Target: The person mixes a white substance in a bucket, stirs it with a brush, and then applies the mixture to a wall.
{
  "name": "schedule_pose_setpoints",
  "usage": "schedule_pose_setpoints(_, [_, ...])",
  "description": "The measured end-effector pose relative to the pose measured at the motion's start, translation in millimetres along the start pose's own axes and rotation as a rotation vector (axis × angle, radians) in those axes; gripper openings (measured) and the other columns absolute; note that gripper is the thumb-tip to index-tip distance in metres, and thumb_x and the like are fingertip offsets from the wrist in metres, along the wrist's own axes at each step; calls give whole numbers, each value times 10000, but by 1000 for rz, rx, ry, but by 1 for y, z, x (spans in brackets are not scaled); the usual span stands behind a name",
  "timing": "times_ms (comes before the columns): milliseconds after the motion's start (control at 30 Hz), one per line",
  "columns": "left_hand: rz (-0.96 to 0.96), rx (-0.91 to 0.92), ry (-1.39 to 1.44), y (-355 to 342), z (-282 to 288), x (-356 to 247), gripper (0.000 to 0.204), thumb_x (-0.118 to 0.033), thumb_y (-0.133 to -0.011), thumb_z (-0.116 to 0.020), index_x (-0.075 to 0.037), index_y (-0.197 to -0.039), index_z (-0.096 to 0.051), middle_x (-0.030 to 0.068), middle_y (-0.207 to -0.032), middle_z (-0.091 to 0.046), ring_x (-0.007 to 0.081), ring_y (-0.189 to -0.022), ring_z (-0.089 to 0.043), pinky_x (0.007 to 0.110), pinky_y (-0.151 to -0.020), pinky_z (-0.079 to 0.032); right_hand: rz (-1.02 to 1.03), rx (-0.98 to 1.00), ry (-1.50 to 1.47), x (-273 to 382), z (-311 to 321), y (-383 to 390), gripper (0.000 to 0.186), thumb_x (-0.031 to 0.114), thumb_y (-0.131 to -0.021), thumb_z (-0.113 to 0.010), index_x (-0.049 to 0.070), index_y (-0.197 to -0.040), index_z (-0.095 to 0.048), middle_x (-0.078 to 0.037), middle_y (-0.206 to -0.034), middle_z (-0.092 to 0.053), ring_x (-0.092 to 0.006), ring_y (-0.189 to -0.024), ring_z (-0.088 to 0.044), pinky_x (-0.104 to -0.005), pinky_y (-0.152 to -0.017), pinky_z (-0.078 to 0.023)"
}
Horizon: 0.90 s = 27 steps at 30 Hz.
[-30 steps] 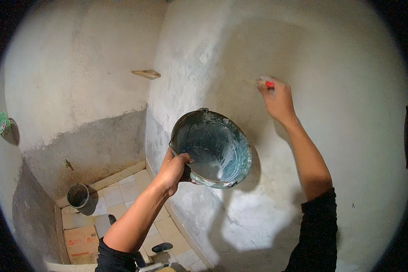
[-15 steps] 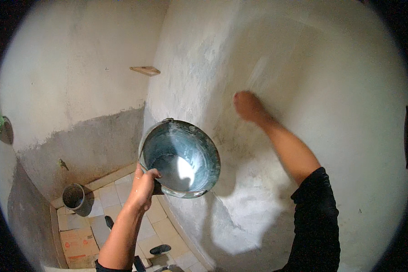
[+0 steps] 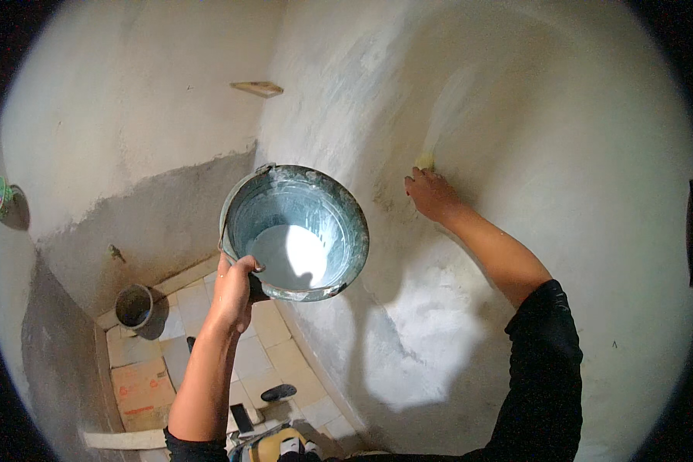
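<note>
1. The left hand is clamped on the rim of a dark bucket, thumb hooked inside, other fingers mostly hidden outside. The bucket hangs in the air before the wall, mouth toward the camera, with whitish liquid at its bottom.
2. The right hand is closed around a brush; only pale yellow bristles show beyond the fingers, and they appear to touch the wall, below a pale streak. The brush's handle is out of sight.
3. One-sided support looks like the main weakness: a tired or wet thumb could let the bucket tip, spilling liquid over the floor tiles, the cardboard or the dark slipper.
4. Too much liquid in the bristles could run down the wall or onto the right wrist.
5. Pressing hard on the rough surface could splay the bristles or scrape the knuckles, which sit close to it.
</note>
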<state>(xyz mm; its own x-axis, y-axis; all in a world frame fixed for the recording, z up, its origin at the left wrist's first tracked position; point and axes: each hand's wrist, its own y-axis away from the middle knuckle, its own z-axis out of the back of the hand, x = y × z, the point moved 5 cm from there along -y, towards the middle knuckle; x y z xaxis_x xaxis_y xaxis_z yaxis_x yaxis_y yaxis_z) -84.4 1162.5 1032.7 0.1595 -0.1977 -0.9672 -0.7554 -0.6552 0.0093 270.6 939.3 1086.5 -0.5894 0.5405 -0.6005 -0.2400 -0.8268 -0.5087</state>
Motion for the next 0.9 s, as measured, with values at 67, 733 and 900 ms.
schedule_pose_setpoints(67, [-11, -35, -48, 4, 10, -13, 515, -114, -870, -517, -54, -1373, -423, 116, -1052, -564, 242, -859, -612, 459, -700, -592, -178, 205, -327, 3, 12, -24, 259, 196, -1010, -517, -25, -1055, -644, -216, -1076, -655, -382, -1035, -630, -494, -908, -514])
schedule_pose_setpoints(733, [114, -86, -79, -1, -6, -47, 549, -83, -858, -542, -56, -1394, -428, 109, -1058, -574, 222, -870, -598, 385, -701, -553, -296, 86, -1054, -55, 124, -40, 170, 152, -956, -629, 0, -946, -704, -107, -867, -731, -267, -753, -661, -356, -786, -529])
schedule_pose_setpoints(900, [133, -62, -70, -6, 11, -57, 522, -92, -861, -565, -61, -1368, -448, 90, -1001, -575, 196, -827, -588, 366, -636, -530, -314, 109, -1691, -53, 190, -40, 173, 120, -954, -665, -28, -1031, -711, -78, -962, -723, -127, -827, -657, -299, -770, -534])
